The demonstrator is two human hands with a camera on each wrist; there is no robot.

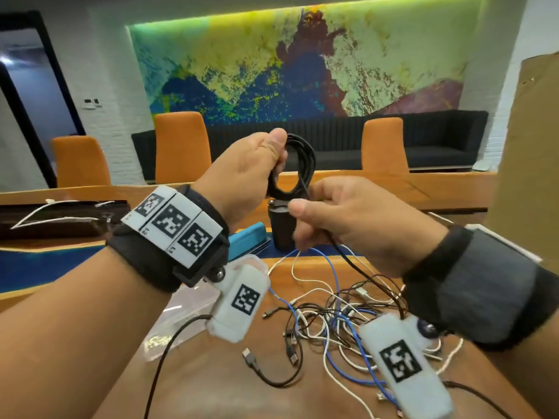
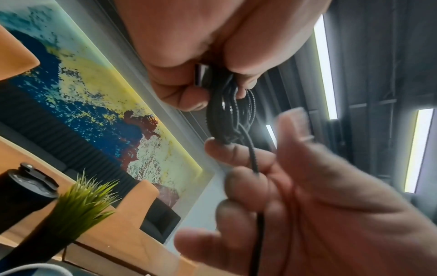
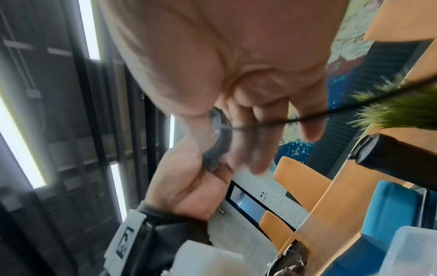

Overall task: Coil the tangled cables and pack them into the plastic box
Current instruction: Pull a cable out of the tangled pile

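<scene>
Left hand [image 2: 212,46] up top pinching a bunch of black cable loops [image 2: 227,115], right hand [image 2: 307,196] below with one black strand running through its curled fingers [image 2: 238,153], green spiky plant [image 2: 82,198], black cup [image 2: 26,194], colorful wall painting [image 2: 94,93]

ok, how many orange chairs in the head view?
3. One orange chair at far left, one behind the left hand, one right of centre beyond the table. More may be hidden behind the cardboard.
</scene>
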